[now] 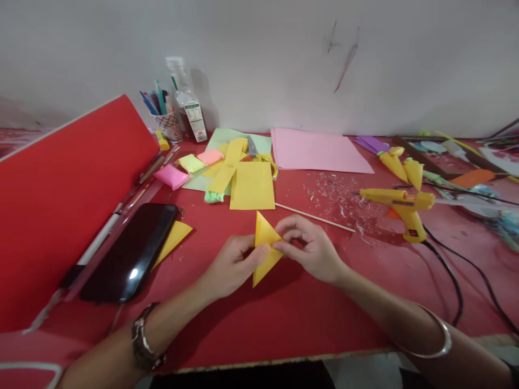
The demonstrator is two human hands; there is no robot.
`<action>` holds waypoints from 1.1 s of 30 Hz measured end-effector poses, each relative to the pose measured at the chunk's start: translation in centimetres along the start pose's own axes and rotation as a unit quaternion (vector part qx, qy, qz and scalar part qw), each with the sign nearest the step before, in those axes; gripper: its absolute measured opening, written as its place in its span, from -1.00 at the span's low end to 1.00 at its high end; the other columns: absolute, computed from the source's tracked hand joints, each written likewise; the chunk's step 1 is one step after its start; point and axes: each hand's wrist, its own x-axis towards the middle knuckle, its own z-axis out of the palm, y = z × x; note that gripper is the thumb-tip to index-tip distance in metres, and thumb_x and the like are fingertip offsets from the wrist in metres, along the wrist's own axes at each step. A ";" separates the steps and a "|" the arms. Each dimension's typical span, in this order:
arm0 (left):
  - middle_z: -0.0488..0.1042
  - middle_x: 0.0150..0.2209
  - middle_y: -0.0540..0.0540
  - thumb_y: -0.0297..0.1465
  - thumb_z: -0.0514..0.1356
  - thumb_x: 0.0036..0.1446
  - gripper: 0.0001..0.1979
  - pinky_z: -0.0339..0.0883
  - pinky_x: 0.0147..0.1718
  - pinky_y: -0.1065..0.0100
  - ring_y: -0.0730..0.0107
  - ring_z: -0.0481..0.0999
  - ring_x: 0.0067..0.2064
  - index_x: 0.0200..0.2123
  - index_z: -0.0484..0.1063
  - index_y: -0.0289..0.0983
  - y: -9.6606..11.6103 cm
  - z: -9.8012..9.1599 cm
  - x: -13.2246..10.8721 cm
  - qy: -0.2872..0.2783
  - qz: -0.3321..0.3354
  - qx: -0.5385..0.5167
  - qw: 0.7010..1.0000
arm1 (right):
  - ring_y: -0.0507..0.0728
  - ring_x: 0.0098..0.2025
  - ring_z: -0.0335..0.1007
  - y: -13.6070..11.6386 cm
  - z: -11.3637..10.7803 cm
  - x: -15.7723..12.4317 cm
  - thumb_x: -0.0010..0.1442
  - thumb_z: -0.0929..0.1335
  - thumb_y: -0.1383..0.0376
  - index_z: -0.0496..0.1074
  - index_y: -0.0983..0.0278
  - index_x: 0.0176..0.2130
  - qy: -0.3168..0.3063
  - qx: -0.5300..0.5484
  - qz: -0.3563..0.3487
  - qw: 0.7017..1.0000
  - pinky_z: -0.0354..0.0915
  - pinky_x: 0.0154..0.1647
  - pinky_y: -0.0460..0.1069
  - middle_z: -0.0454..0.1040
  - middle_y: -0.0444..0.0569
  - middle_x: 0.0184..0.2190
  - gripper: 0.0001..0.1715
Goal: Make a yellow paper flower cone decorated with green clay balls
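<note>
Between my two hands, a little above the red table, is a yellow paper folded into a triangle (264, 265). My left hand (237, 262) grips its left edge, the thumb lying across the front and the fingers partly hidden behind the paper. At the right-hand corner, my right hand (310, 246) pinches the paper between thumb and fingers. Just beyond lies a yellow paper square (252, 186), near a thin wooden stick (316, 217). Another yellow paper triangle (174, 240) sticks out from under a black phone (130, 254) to the left.
A yellow glue gun (399, 202) with a black cable lies at the right, near paper scraps (336, 194). Pink sheets (316, 151) lie by the wall. Behind the phone leans a red board (73, 200). A glass bottle (190, 108) and a pen cup (168, 125) stand at the back left.
</note>
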 end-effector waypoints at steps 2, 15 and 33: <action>0.11 -0.63 0.08 -0.25 -0.05 0.07 -0.70 0.00 -0.63 0.49 0.57 0.10 -0.58 -0.59 0.18 -0.29 0.0 0.1 0.0 0.001 -0.006 0.011 1.000 | -0.08 -0.65 0.07 -0.1 -0.1 0.0 0.04 0.31 0.26 0.20 0.25 -0.29 -0.009 -0.009 0.011 1.000 0.07 -0.61 -0.14 0.14 -0.30 -0.69 -0.79; 0.41 -0.55 0.01 -0.32 -0.05 0.15 -0.67 0.21 -0.46 0.52 0.52 0.35 -0.48 -0.49 0.43 -0.29 0.2 -0.2 0.1 -0.034 0.016 -0.026 0.999 | -0.09 -0.66 0.17 0.2 0.0 0.0 0.18 0.11 0.16 0.18 0.30 -0.60 -0.128 0.001 0.064 0.990 0.10 -0.63 -0.17 0.24 -0.17 -0.70 -0.58; 0.33 -0.62 0.03 -0.20 -0.02 -0.01 -0.70 0.24 -0.52 0.45 0.46 0.32 -0.53 -0.64 0.27 -0.24 1.2 -0.3 -0.1 0.093 -0.136 -0.085 0.983 | 0.01 -0.21 0.30 -0.3 -0.6 0.0 0.05 0.32 0.37 0.32 0.27 -0.25 -0.078 -0.048 -0.149 0.985 0.27 -0.17 -0.06 0.38 -0.04 -0.29 -0.82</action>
